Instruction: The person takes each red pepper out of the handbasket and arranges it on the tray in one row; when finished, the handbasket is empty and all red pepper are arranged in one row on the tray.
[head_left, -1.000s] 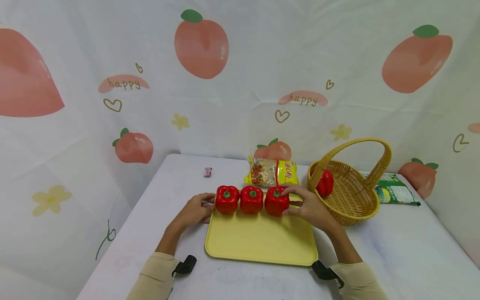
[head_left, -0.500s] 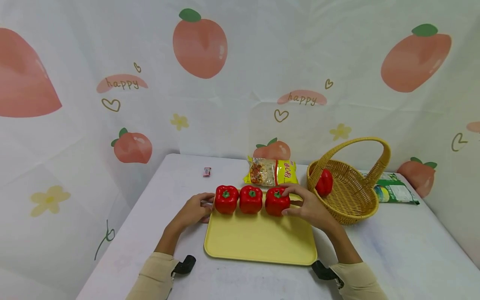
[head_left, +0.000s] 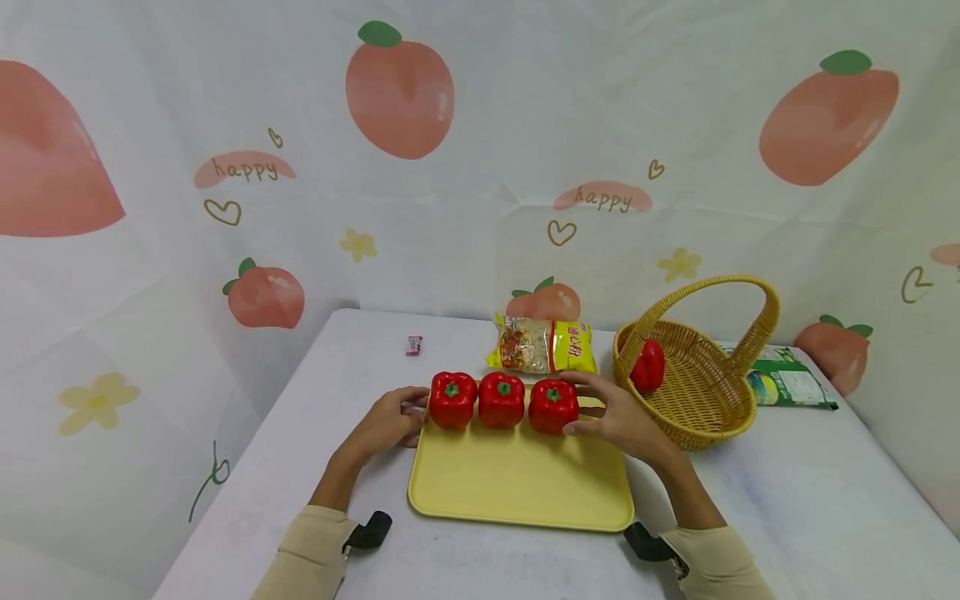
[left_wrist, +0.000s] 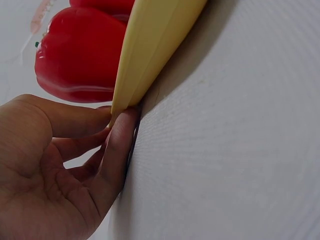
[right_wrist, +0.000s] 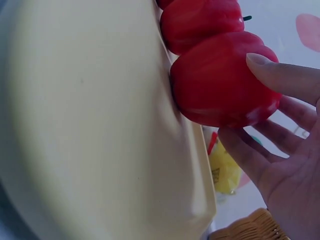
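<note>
Three red bell peppers stand in a row along the far edge of a yellow tray (head_left: 517, 487): left (head_left: 453, 400), middle (head_left: 502, 400), right (head_left: 553, 406). My left hand (head_left: 386, 425) is at the tray's far left corner, and in the left wrist view its thumb and forefinger (left_wrist: 120, 140) pinch the tray rim (left_wrist: 155, 45) just below the left pepper (left_wrist: 80, 55). My right hand (head_left: 615, 417) lies beside the right pepper. In the right wrist view its thumb tip touches that pepper (right_wrist: 225, 85), with the fingers (right_wrist: 250, 160) loosely straight behind it.
A wicker basket (head_left: 708, 417) with a handle stands right of the tray and holds another red pepper (head_left: 648, 367). A yellow snack bag (head_left: 543, 346) lies behind the tray. A green packet (head_left: 787, 383) is at the far right and a small wrapped sweet (head_left: 414, 344) at the back left.
My right hand's fingers have come off the top of the right pepper and now lie beside and behind it. The left hand has stayed at the tray corner.
</note>
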